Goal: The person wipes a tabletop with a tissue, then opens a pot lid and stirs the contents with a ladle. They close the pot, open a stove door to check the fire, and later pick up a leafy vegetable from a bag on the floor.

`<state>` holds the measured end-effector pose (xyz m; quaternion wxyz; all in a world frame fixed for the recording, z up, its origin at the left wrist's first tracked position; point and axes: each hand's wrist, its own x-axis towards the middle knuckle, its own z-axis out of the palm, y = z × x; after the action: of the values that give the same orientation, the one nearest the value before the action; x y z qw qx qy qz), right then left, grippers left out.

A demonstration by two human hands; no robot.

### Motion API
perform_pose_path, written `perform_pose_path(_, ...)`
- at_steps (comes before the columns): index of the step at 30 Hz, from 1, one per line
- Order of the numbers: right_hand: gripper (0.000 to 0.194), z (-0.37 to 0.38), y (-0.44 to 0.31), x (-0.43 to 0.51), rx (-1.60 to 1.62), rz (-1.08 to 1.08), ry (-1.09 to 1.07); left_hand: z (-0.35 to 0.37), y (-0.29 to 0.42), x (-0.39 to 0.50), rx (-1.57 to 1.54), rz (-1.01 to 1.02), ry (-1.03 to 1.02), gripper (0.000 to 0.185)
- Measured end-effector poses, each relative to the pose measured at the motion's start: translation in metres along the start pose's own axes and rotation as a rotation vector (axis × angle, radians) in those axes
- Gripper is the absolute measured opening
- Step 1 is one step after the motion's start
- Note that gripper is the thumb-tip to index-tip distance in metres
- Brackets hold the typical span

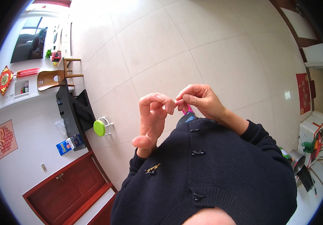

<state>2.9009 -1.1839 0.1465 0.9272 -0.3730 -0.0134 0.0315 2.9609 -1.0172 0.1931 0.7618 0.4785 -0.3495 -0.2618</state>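
My left hand (153, 118) is raised before my dark sweater, palm up, with the fingers curled and the thumb stretched out to the side. Nothing shows in its palm. My right hand (205, 101) meets it at the fingertips, its thumb and forefinger pinching what looks like the tip of a left-hand finger. The dark button-front sweater (223, 157) fills the lower middle, with a gold-coloured brooch (153, 168) on it. Part of a pink shoe (187, 109) shows below the hands.
Pale floor tiles (156, 64) lie beyond my hands. To the left stand a green-topped stool (99, 128), a black table-like unit (68, 109), a wooden chair (50, 80) and a red door (66, 191). At right are a white foam box (307, 135) and a metal pot (297, 161).
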Motion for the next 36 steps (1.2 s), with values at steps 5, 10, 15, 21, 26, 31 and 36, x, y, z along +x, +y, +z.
perform_pose_path(5,0.018,-0.001,-0.001,0.006,0.026,0.015,0.003,-0.001,0.000,0.004,0.119,-0.009,-0.004,0.110)
perform_pose_path(10,0.019,-0.002,-0.002,0.008,0.041,0.030,0.026,-0.001,-0.002,0.010,0.095,-0.018,0.029,0.117)
perform_pose_path(15,0.019,-0.003,-0.001,0.007,0.017,0.023,0.047,-0.001,-0.003,0.010,0.091,-0.041,0.008,0.113)
perform_pose_path(21,0.021,-0.006,-0.002,0.004,-0.082,0.040,0.064,-0.009,-0.001,0.013,-0.078,-0.106,-0.074,0.119)
perform_pose_path(26,0.021,-0.007,0.001,0.007,-0.013,0.094,0.080,-0.012,0.001,0.016,-0.108,-0.152,-0.111,0.118)
perform_pose_path(31,0.020,-0.007,-0.002,0.005,-0.050,0.121,0.048,-0.018,0.001,0.015,-0.282,-0.158,-0.121,0.108)
perform_pose_path(36,0.017,-0.003,-0.005,0.002,-0.046,0.139,0.008,-0.027,-0.006,0.014,-0.651,-0.183,-0.095,0.100)
